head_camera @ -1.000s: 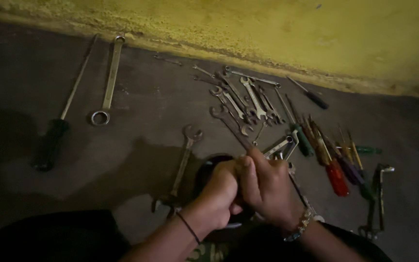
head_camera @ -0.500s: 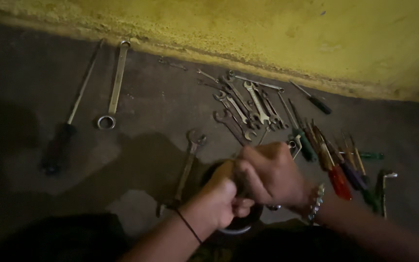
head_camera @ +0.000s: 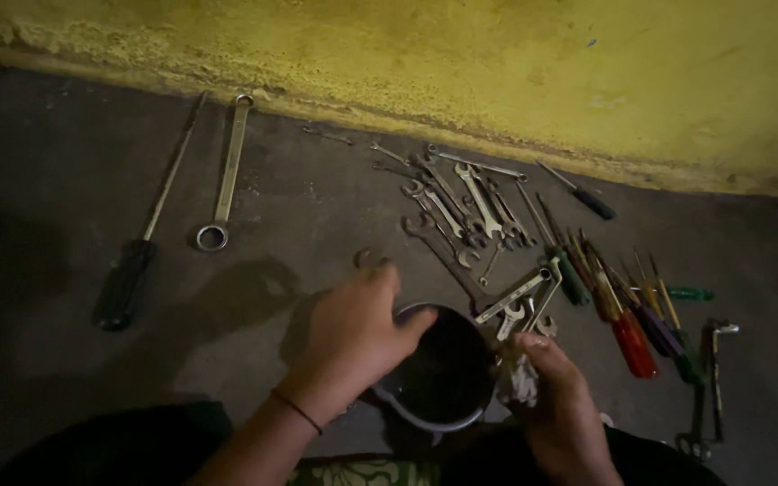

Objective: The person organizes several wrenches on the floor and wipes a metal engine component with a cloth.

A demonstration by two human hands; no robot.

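A round metal bowl [head_camera: 407,409] with a dark inside stands on the floor in front of me. My left hand [head_camera: 353,333] lies over its left rim, thumb on the edge, gripping it. My right hand [head_camera: 556,400] is at the bowl's right side, closed around a small pale object [head_camera: 522,380] that I cannot identify. An open-end wrench [head_camera: 369,259] pokes out from behind my left hand, most of it hidden.
Several wrenches [head_camera: 461,202] lie spread near the yellow wall [head_camera: 497,63]. Several screwdrivers [head_camera: 623,315] lie at the right, beside a bent metal tool [head_camera: 709,378]. A long black-handled screwdriver [head_camera: 141,247] and a long ring spanner [head_camera: 227,175] lie at the left.
My hands were clasped together over the bowl around a thin tool. They have come apart: the left went to the bowl's left rim, the right dropped to its right side.
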